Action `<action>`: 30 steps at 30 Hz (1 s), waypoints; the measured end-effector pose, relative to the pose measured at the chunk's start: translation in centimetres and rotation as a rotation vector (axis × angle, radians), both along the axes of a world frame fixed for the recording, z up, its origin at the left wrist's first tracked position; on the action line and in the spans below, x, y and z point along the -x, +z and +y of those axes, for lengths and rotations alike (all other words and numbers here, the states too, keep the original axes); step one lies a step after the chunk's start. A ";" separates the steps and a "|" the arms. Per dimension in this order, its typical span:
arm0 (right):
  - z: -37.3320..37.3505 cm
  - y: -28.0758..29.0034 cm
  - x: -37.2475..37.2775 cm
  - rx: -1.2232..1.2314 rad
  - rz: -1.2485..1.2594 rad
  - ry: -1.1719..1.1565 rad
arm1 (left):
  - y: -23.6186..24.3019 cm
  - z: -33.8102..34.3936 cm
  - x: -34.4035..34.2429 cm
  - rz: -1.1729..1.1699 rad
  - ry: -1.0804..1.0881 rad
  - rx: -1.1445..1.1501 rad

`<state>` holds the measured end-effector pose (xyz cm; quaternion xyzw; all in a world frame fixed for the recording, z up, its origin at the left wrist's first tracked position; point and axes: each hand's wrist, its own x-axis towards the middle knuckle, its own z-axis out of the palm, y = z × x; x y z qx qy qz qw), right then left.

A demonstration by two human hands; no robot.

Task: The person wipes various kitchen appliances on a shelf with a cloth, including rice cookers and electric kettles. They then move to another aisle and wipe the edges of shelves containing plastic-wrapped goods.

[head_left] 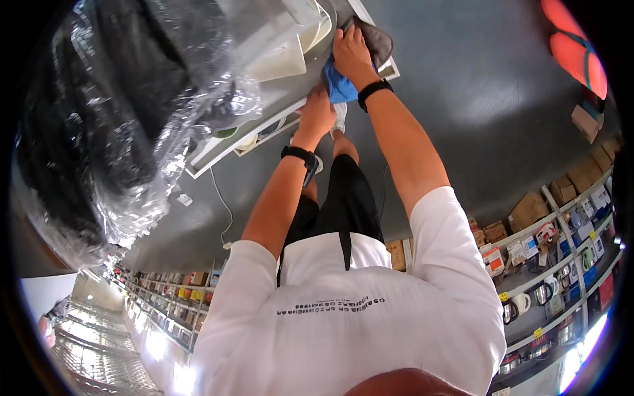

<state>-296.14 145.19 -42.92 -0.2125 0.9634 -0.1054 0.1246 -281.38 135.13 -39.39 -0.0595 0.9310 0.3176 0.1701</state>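
At the corner of a white-edged shelf unit (389, 71), my right hand (352, 53) bends its fingers over a bundle of soft cloth. One part of the bundle is a dark grey-brown cloth (379, 43); under and beside the palm shows a blue cloth (340, 87). My left hand (317, 113) is lower and to the left, its fingers closed at the near edge of the blue cloth, their tips partly hidden. White curved pieces (281, 61) lie on the unit left of my hands.
Clear plastic wrap over something black (125, 112) fills the left side. A white cable (223, 210) trails on the floor. Orange-pink padded items (578, 63) and a small box (585, 123) are at the far right. Shelves of boxes and kettles (543, 294) stand at the lower right.
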 end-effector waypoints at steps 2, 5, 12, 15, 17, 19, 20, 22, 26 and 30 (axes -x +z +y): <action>-0.9 0.1 -0.7 -0.017 0.055 -0.018 | 0.3 0.0 -0.2 -0.018 0.010 0.004; -2.2 0.8 -2.0 -0.147 -0.118 -0.303 | 1.4 0.0 0.0 -0.125 -0.040 0.273; -1.8 3.4 -8.5 -0.141 -0.141 -0.141 | -0.7 -2.2 -2.9 -0.131 0.020 0.185; -2.0 5.3 -12.3 0.039 -0.229 -0.008 | -1.4 -3.0 -5.0 -0.301 0.019 0.073; -2.1 5.2 -12.5 0.066 -0.201 -0.051 | -1.7 -3.3 -5.7 -0.215 0.056 0.044; -2.0 3.7 -12.2 0.056 -0.158 -0.067 | -1.0 -2.9 -4.5 -0.312 0.103 -0.002; -1.8 2.8 -12.0 0.041 -0.112 -0.070 | -0.4 -2.5 -3.8 -0.405 0.162 -0.051; -1.1 2.7 -10.6 -0.025 -0.113 0.019 | -0.5 -2.4 -2.7 -0.408 0.155 -0.060; 0.2 4.3 -6.7 -0.131 -0.146 0.119 | -3.6 -3.7 -3.4 -0.407 0.098 -0.070; 0.3 5.0 -5.5 -0.359 -0.322 -0.132 | -2.6 -1.4 -3.0 -0.293 0.269 -0.011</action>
